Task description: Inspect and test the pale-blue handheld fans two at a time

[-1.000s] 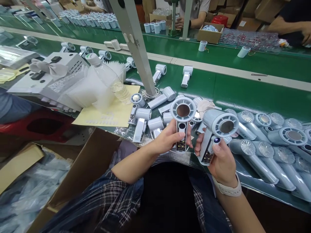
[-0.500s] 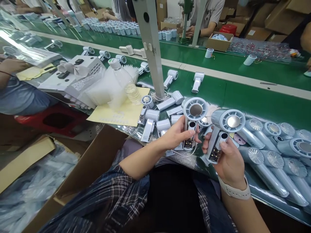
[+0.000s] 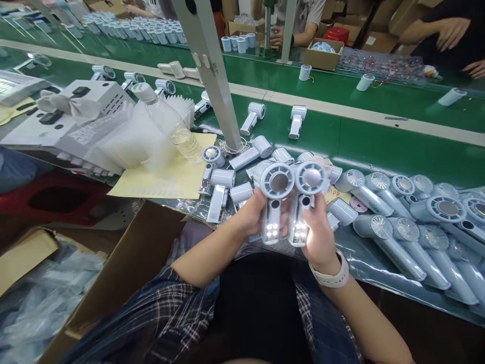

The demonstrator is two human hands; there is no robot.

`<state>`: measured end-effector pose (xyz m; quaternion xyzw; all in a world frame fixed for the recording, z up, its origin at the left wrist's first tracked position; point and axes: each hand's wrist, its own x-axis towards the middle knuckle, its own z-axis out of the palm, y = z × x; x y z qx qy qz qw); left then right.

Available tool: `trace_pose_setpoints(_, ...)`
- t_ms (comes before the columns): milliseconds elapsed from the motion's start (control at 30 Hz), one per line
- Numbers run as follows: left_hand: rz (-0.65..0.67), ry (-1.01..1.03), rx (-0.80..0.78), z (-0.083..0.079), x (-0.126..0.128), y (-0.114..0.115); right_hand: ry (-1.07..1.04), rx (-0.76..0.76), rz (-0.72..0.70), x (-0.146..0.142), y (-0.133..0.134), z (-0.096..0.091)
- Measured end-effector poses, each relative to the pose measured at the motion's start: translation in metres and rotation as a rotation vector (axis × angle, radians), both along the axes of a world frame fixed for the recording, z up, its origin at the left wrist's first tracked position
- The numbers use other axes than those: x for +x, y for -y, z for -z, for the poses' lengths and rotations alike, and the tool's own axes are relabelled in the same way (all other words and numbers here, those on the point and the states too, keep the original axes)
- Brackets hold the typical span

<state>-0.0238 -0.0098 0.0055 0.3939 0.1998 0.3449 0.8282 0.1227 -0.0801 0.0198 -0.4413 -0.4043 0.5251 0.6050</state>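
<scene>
My left hand (image 3: 253, 215) is closed around the handle of a pale blue handheld fan (image 3: 277, 181), its round slotted head facing me. Beside it, my right hand (image 3: 320, 230), with a white watch on the wrist, grips a second handheld fan (image 3: 311, 178). The two fans stand upright side by side, their heads touching or nearly so. Bright spots shine on the lower part of both handles. Behind and left of my hands lie several loose fans (image 3: 217, 202), one with its circuit board exposed. On the right, more fans (image 3: 382, 227) lie in rows.
A green conveyor (image 3: 341, 121) runs across behind the bench with fans on it. A metal post (image 3: 212, 76) rises from the bench. Left are a clear bottle (image 3: 166, 121), yellow paper (image 3: 151, 184) and a white box (image 3: 71, 111). Co-workers sit across the line.
Both hands have brought their fans close together, the right one moving left. The exposed circuit boards seen before no longer show on the handles. My view has shifted to the right.
</scene>
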Motion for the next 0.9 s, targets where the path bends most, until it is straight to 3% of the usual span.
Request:
trace_pose_setpoints(67,0.016,0.067,-0.029,0.001,-0.005,0.0,0.202,0.038,-0.064,0.0,-0.004,-0.008)
trace_pose_setpoints(133,-0.08,0.094,-0.039,-0.001,-0.012,-0.001,0.454,0.019,-0.104,0.016,-0.015,-0.018)
trace_pose_setpoints(200,-0.137,0.116,-0.064,-0.004,-0.018,-0.002,0.723,-0.019,0.011,0.044,-0.035,-0.023)
trace_pose_setpoints(300,-0.122,0.151,-0.113,-0.005,-0.023,-0.002,1.112,0.042,0.357,0.086,-0.075,-0.018)
trace_pose_setpoints(367,-0.081,0.153,-0.161,-0.001,-0.024,-0.002,1.289,0.104,0.375,0.1,-0.094,-0.012)
trace_pose_setpoints(433,-0.012,0.131,-0.215,0.004,-0.023,-0.002,1.346,0.192,0.408,0.1,-0.096,-0.013)
trace_pose_setpoints(533,0.085,0.082,-0.262,0.01,-0.019,-0.001,1.141,0.356,0.465,0.083,-0.076,-0.037)
trace_pose_setpoints(600,0.119,0.048,-0.253,0.01,-0.016,0.0,0.91,0.425,0.237,0.069,-0.065,-0.061)
trace_pose_setpoints(667,0.178,-0.005,-0.228,0.007,-0.012,0.003,0.743,0.416,-0.124,0.058,-0.065,-0.08)
trace_pose_setpoints(767,0.308,-0.069,-0.23,0.003,-0.01,0.006,0.537,0.152,-0.487,0.053,-0.083,-0.09)
trace_pose_setpoints(833,0.351,-0.079,-0.244,0.003,-0.009,0.008,0.434,-0.061,-0.601,0.055,-0.096,-0.087)
trace_pose_setpoints(900,0.355,-0.1,-0.266,0.006,-0.008,0.009,0.434,-0.175,-0.71,0.057,-0.104,-0.081)
